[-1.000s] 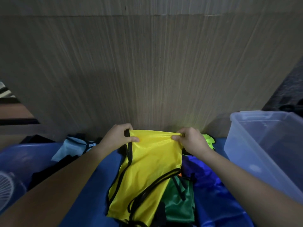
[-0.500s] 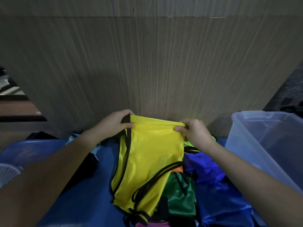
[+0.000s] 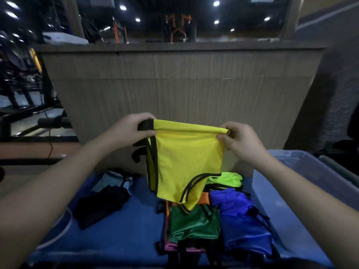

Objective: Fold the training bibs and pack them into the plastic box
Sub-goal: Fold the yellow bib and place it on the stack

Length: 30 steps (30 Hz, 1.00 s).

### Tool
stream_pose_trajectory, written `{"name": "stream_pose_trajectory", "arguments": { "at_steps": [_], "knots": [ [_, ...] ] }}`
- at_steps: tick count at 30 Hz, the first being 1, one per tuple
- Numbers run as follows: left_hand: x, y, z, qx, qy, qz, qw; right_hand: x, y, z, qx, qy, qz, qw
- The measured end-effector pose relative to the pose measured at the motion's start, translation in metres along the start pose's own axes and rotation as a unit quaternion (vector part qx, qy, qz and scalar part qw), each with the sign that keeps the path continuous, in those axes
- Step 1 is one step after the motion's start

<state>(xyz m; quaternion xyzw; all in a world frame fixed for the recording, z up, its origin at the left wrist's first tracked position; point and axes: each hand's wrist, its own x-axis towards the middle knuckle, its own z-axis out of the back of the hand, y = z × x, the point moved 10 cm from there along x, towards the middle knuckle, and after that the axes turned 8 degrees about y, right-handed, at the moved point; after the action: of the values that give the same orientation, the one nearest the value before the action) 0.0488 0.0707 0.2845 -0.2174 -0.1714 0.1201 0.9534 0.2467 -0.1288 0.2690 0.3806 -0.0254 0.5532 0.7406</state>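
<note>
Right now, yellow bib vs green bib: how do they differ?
The yellow bib hangs in the air, pinched at its top edge by the left hand and right hand; the green bib lies on the blue surface, untouched. Yellow is spread fairly flat; green is bunched among other bibs. Both have dark trim.

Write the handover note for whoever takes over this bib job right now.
Left hand grips the yellow bib's top left corner by the black trim. Right hand pinches its top right corner. The bib hangs in the air above the pile of green, blue, lime and other bibs on the blue surface.
The plastic box stands to the right; no bibs show inside it.
A black and a light blue bib lie to the left.
Done: yellow bib lifted.
Left: fold it, pack it, then the rest.
</note>
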Motion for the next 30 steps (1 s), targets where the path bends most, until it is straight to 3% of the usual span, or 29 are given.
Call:
{"name": "stream_pose_trajectory", "arguments": {
  "at_steps": [6,11,16,23,30],
  "knots": [
    [-0.041,-0.073,0.035,0.015,-0.038,-0.027,0.999,-0.042,0.053,0.059,0.016,-0.052,0.058,0.997],
    [-0.045,-0.096,0.031,0.013,-0.027,-0.023,0.999,-0.051,0.048,0.078,0.029,-0.068,0.042,0.996],
    [-0.010,-0.058,-0.014,0.001,0.014,0.014,1.000,-0.027,-0.011,0.043,0.059,-0.019,-0.051,0.997],
    [0.038,0.051,-0.110,-0.031,0.060,0.077,0.995,-0.001,-0.118,-0.064,0.050,0.069,-0.159,0.984],
    [0.046,0.084,-0.150,-0.047,0.024,0.077,0.996,-0.004,-0.159,-0.106,0.086,0.090,-0.173,0.977]
  ]
}}
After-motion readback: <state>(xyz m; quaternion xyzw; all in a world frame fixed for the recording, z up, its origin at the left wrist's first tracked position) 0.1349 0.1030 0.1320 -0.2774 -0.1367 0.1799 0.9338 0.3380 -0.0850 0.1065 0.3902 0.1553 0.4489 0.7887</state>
